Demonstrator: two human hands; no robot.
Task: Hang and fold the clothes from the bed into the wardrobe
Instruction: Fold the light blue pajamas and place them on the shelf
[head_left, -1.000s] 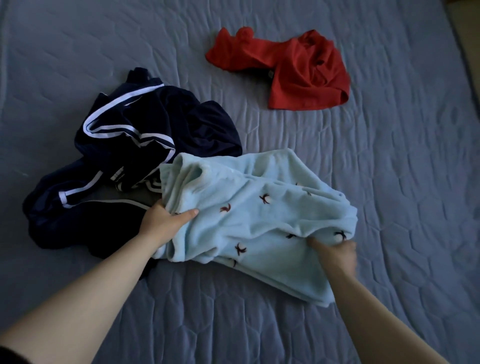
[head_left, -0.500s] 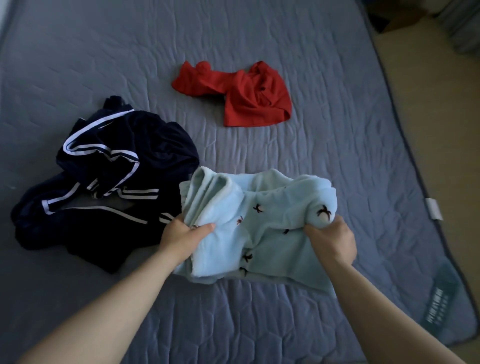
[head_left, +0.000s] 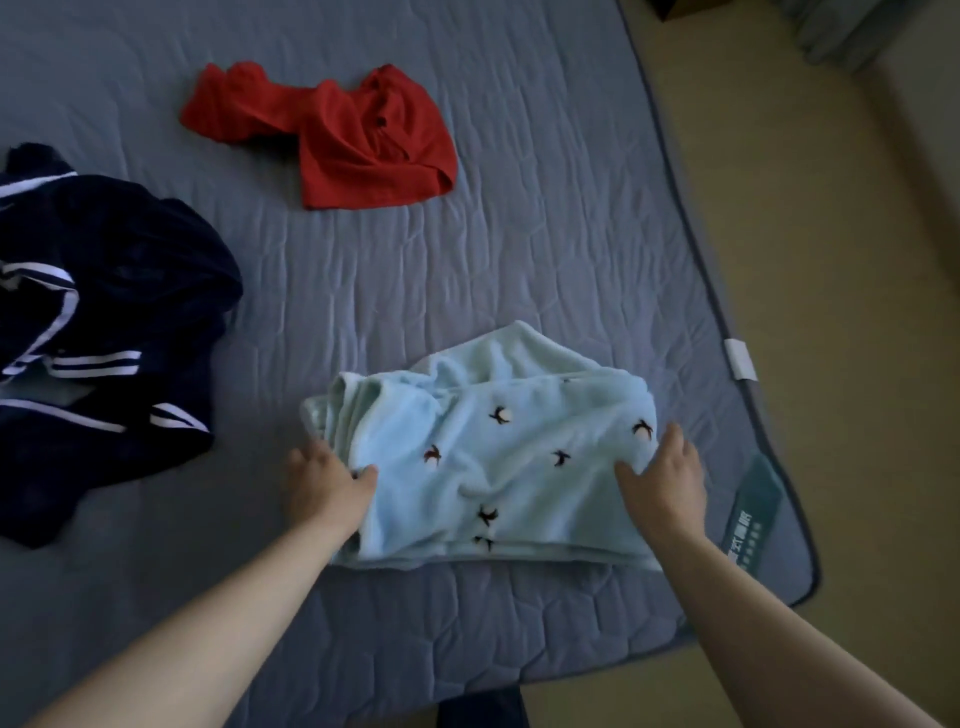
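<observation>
The light-blue garment (head_left: 498, 467) has shifted toward the grey bed's (head_left: 519, 234) corner by the tan floor (head_left: 831, 312). It lies between the left hand (head_left: 324, 480) and right hand (head_left: 667, 480), the 2 spread loosely on its edges.

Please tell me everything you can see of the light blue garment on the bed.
The garment is light blue, of soft fleece-like cloth, dotted with small dark bird-like motifs. It lies roughly folded in several rumpled layers on the grey quilted bed, near the bed's right front corner. The left hand touches its left edge with the thumb on top; whether it pinches the cloth is unclear. The right hand rests flat on its right side, fingers straight.
</observation>
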